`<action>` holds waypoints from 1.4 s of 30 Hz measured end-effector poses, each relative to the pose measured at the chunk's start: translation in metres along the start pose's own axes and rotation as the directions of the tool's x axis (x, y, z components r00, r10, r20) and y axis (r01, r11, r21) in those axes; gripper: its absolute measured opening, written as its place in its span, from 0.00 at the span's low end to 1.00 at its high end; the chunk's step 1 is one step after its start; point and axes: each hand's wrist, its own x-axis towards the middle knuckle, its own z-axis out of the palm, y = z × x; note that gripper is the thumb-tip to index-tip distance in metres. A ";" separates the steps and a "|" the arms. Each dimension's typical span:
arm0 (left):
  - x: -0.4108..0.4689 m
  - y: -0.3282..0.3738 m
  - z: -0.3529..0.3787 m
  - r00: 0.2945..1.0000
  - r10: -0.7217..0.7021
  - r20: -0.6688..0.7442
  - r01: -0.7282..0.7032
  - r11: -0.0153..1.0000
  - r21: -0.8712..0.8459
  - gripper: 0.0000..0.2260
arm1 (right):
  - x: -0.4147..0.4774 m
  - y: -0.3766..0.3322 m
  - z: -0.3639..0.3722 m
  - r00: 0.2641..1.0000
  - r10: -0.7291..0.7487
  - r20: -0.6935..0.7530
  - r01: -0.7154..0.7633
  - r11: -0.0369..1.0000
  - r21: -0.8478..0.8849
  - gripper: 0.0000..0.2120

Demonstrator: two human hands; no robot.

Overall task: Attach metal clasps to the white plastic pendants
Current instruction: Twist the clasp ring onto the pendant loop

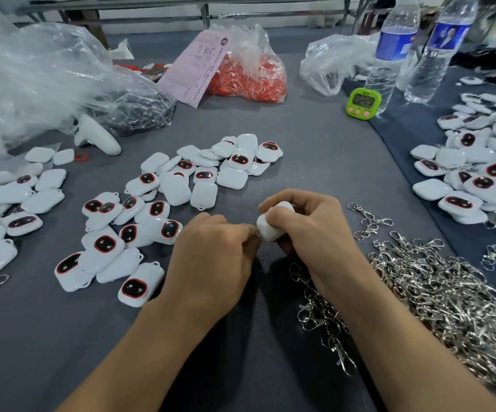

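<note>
Both forearms come in from the bottom edge, wrists low over the grey cloth table (315, 150), hands meeting at centre; right hand (306, 224) knuckles up, fingers and thumb curled round one white pendant (270, 227), held tilted just above the cloth; left hand (214, 254) palm down, fingertips bunched and pinching a metal clasp (257, 234) at the pendant's lower left corner; clasp almost wholly hidden by the fingers, only a glint shows; whether it is hooked on, cannot tell

Writing: green timer (363, 102) shows digits that look like 0229, pink buttons under the display; pink paper slip (194, 65) has printed lines, too small to read; two clear water bottles (392, 46) with blue labels, text unreadable

Materials: loose pendants (181, 185) are glossy white plastic, rounded squares with a small loop at one corner, some face up showing a black oval window ringed in red; more of them heaped at right (479, 168); silver clasp pile (437, 286) is a shiny tangle of swivel hooks and rings, just right of the right forearm; crinkled clear plastic bag (249, 75) holds orange pieces; another clear bag (139, 111) holds dark metal parts; smooth white handle-shaped device (96, 135) beside it
</note>
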 end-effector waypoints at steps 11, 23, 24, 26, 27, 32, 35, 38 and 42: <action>0.008 0.013 -0.006 0.875 -0.285 0.391 0.458 0.225 -0.860 0.09 | 0.002 -0.015 -0.012 0.958 0.187 0.217 -0.273 0.830 0.486 0.16; 0.006 0.008 0.000 0.907 -0.394 0.149 0.370 0.577 -0.728 0.05 | 0.001 -0.014 -0.008 0.983 0.107 0.152 -0.164 0.882 0.442 0.13; 0.007 0.007 0.000 0.898 -0.414 0.151 0.373 0.530 -0.762 0.06 | 0.001 -0.014 -0.009 0.983 0.107 0.150 -0.164 0.882 0.442 0.13; 0.008 0.006 0.000 0.889 -0.423 0.173 0.369 0.441 -0.818 0.06 | 0.000 -0.013 -0.008 0.982 0.108 0.155 -0.167 0.883 0.438 0.12; 0.009 0.006 -0.001 0.888 -0.422 0.183 0.370 0.417 -0.830 0.06 | -0.001 -0.013 -0.007 0.982 0.106 0.158 -0.166 0.884 0.438 0.12; 0.009 0.003 -0.004 0.901 -0.415 0.126 0.378 0.610 -0.696 0.08 | -0.003 -0.008 -0.003 1.000 -0.021 0.010 0.019 0.973 0.232 0.12; 0.006 0.001 -0.007 0.993 -0.121 0.013 0.119 0.943 -0.310 0.05 | -0.009 0.000 0.003 0.941 -0.332 -0.070 0.303 0.914 -0.269 0.08; 0.004 -0.002 -0.008 0.995 0.101 -0.020 -0.102 0.993 -0.054 0.05 | -0.015 0.005 0.010 0.874 -0.485 0.006 0.435 0.779 -0.452 0.07; 0.001 0.000 -0.007 0.996 -0.088 -0.005 0.083 0.963 -0.256 0.05 | -0.008 -0.003 0.007 0.972 -0.199 -0.125 0.189 0.978 -0.086 0.10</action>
